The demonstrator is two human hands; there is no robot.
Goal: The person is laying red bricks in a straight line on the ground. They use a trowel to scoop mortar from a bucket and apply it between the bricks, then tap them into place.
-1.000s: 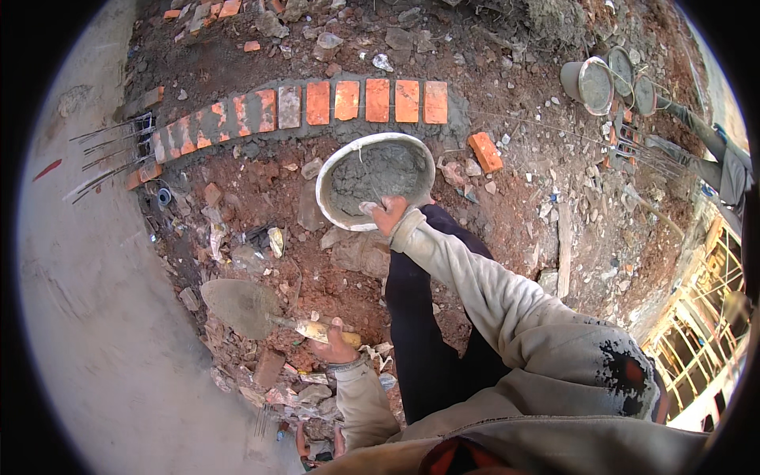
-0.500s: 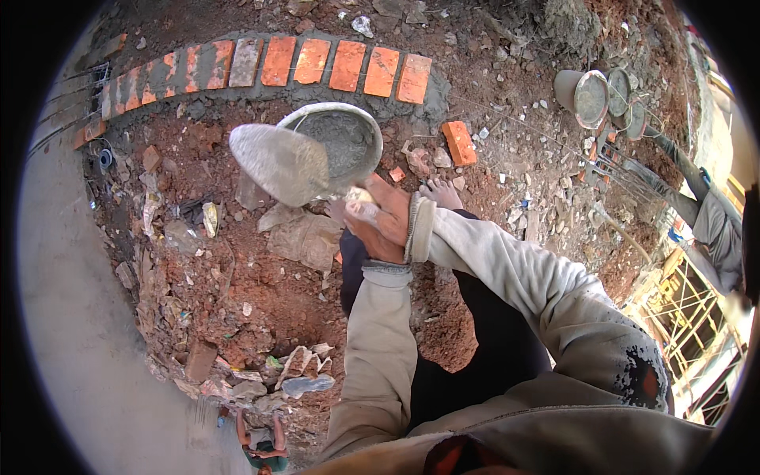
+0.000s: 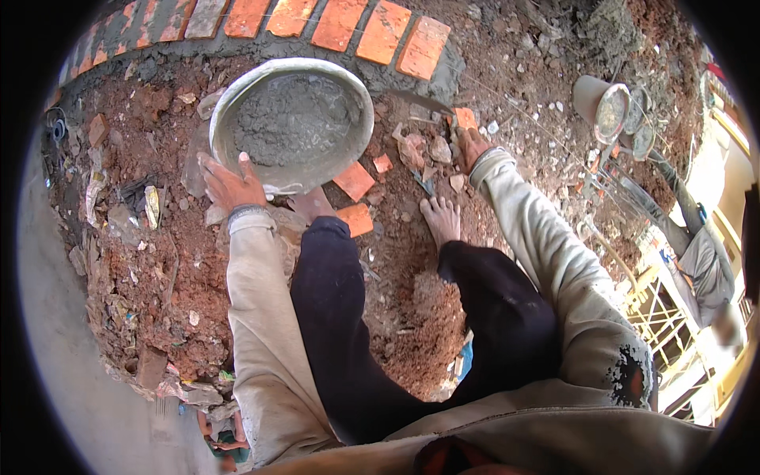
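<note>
Rubble ground: covered most of the view; reddish, strewn with stones and scraps.

Brick row: ran along the upper left, cut off by the view's edge. Packed with mortar at the left-hand joints; looked largely unfilled in the gaps toward the right. Judged part-finished: laid as far as visible, yet to be filled at the right end.

Mortar bed: reached just beyond the last brick, then stopped; bore nothing on that short end.

Basin: stood just below the row, beside the left hand.

Mortar: lay inside the basin, grey and rough-surfaced; judged a good part unused.

Buckets: stood grouped at the upper right, well apart from both hands.

Trowel: pointed leftward from the right hand, between row and basin; showed only as a dark, blurred blade, apparently edge-on.

Left hand: rested at the basin's lower-left rim, with thumb over the edge and fingers spread outside. Could not tell whether actually gripping.

Right hand: curled, apparently grasping the trowel; hid the handle.

Loose brick: lay just beyond the right hand, partly covered; not set.

Brick pieces: lay below the basin's right side; unset.

Small fragment: lay near the pieces, unused.
</note>
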